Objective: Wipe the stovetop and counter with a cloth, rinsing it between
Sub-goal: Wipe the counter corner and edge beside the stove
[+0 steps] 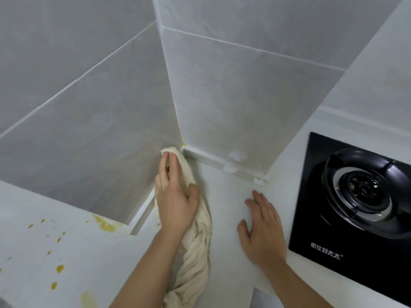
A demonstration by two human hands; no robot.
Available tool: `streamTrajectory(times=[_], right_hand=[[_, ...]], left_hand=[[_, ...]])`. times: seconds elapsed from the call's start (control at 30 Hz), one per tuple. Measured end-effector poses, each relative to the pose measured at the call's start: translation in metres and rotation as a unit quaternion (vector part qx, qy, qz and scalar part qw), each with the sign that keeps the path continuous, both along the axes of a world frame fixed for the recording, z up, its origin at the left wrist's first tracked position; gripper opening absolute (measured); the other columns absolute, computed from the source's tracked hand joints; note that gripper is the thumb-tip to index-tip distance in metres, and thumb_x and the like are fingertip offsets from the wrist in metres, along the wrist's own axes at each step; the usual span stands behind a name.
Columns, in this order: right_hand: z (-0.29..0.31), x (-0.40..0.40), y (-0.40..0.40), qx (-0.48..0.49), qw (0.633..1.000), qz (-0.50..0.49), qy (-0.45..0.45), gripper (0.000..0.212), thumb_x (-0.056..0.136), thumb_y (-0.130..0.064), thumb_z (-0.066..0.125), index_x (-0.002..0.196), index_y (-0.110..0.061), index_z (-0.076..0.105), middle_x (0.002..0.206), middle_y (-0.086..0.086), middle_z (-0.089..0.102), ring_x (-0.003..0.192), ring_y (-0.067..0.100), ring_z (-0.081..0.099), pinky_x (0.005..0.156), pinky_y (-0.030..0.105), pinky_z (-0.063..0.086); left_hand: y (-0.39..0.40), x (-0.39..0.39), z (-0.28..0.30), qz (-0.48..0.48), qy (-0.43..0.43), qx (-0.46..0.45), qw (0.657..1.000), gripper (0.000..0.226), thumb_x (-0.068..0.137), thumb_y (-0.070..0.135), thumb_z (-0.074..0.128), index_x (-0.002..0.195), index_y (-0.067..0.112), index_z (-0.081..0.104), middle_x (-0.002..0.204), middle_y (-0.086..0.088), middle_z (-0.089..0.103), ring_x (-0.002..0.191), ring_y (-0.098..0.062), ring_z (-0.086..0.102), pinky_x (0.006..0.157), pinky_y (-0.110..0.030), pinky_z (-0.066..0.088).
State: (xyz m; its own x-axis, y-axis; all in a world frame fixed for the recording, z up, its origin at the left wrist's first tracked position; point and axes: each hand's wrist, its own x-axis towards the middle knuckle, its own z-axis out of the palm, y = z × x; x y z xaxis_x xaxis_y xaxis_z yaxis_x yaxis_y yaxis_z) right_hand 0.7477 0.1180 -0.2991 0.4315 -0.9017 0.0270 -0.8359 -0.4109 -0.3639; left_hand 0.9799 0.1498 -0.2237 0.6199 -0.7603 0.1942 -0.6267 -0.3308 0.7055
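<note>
A cream cloth (pixel 195 245) lies twisted along the white counter (pixel 226 218) and reaches up into the wall corner. My left hand (pixel 175 196) holds its upper end, with the thumb over the cloth and the fingers pushing the tip into the corner where the tiles meet the counter. My right hand (pixel 262 230) rests flat on the counter with straight fingers, just left of the black glass stovetop (pixel 311 218). One gas burner (pixel 364 190) sits on the stovetop at the right.
Grey tiled walls (pixel 233 96) enclose the corner. Yellow-brown drips and smears (pixel 59 267) dot the white surface at the lower left, with a bigger stain (pixel 106 225) by the ledge. A counter edge drops off at the bottom middle.
</note>
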Motion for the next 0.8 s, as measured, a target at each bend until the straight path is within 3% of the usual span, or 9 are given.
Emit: streamTrajectory(times=[0.07,0.2,0.4,0.47,0.53,0.67,0.8], right_hand=[[-0.001,0.000,-0.001,0.001,1.000,0.001,0.002,0.054,0.095,-0.038,0.048,0.146,-0.019,0.049,0.168,0.002,0.032,0.158,0.018,0.022,0.131,0.039,0.015],[-0.001,0.000,-0.001,-0.002,1.000,0.000,0.003,0.054,0.094,-0.038,0.048,0.144,-0.019,0.050,0.168,0.003,0.033,0.158,0.019,0.023,0.130,0.041,0.018],[-0.002,-0.001,-0.002,-0.001,1.000,0.002,0.004,0.053,0.094,-0.039,0.048,0.143,-0.019,0.050,0.168,0.003,0.032,0.158,0.019,0.023,0.130,0.042,0.020],[-0.002,-0.001,-0.002,0.000,1.000,0.005,0.006,0.053,0.094,-0.038,0.047,0.143,-0.019,0.050,0.168,0.004,0.032,0.159,0.019,0.022,0.130,0.042,0.020],[-0.001,0.000,-0.002,-0.002,1.000,0.002,0.002,0.052,0.094,-0.038,0.046,0.142,-0.018,0.050,0.167,0.005,0.033,0.158,0.020,0.022,0.130,0.042,0.019],[-0.001,-0.001,-0.002,0.002,1.000,0.005,0.000,0.052,0.094,-0.038,0.046,0.143,-0.018,0.051,0.168,0.005,0.033,0.159,0.020,0.022,0.129,0.044,0.021],[-0.001,0.000,-0.002,-0.001,1.000,0.004,-0.006,0.052,0.094,-0.037,0.047,0.142,-0.017,0.052,0.166,0.006,0.035,0.158,0.022,0.024,0.129,0.045,0.021]], left_hand=[[-0.029,0.007,-0.006,-0.008,-0.021,0.069,0.997,0.097,0.083,0.020,0.067,0.165,0.012,0.016,0.172,-0.004,0.016,0.145,-0.026,0.027,0.116,-0.028,0.021],[-0.067,0.012,-0.009,-0.019,-0.141,0.238,0.961,0.091,0.085,0.035,0.061,0.162,0.012,0.017,0.169,-0.004,0.021,0.146,-0.028,0.030,0.111,-0.044,0.037],[-0.084,0.009,-0.002,-0.036,-0.150,0.319,0.935,0.088,0.093,0.040,0.059,0.160,0.004,0.015,0.167,-0.006,0.019,0.143,-0.026,0.037,0.085,-0.039,0.052],[-0.086,0.011,-0.001,-0.039,-0.157,0.333,0.929,0.084,0.093,0.039,0.059,0.157,0.004,0.018,0.169,-0.004,0.016,0.126,-0.025,0.057,0.072,-0.035,0.048],[-0.085,0.011,-0.002,-0.039,-0.159,0.333,0.928,0.082,0.092,0.034,0.060,0.156,0.004,0.019,0.170,-0.003,0.012,0.110,-0.027,0.065,0.067,-0.034,0.041],[-0.080,0.019,-0.014,-0.037,-0.116,0.267,0.956,0.072,0.085,0.017,0.063,0.150,0.009,0.032,0.169,-0.001,0.019,0.117,-0.032,0.061,0.073,-0.035,0.041],[-0.071,0.028,-0.024,-0.061,-0.080,0.213,0.972,0.081,0.083,0.009,0.064,0.157,0.013,0.030,0.170,0.002,0.019,0.127,-0.029,0.057,0.074,-0.032,0.042]])
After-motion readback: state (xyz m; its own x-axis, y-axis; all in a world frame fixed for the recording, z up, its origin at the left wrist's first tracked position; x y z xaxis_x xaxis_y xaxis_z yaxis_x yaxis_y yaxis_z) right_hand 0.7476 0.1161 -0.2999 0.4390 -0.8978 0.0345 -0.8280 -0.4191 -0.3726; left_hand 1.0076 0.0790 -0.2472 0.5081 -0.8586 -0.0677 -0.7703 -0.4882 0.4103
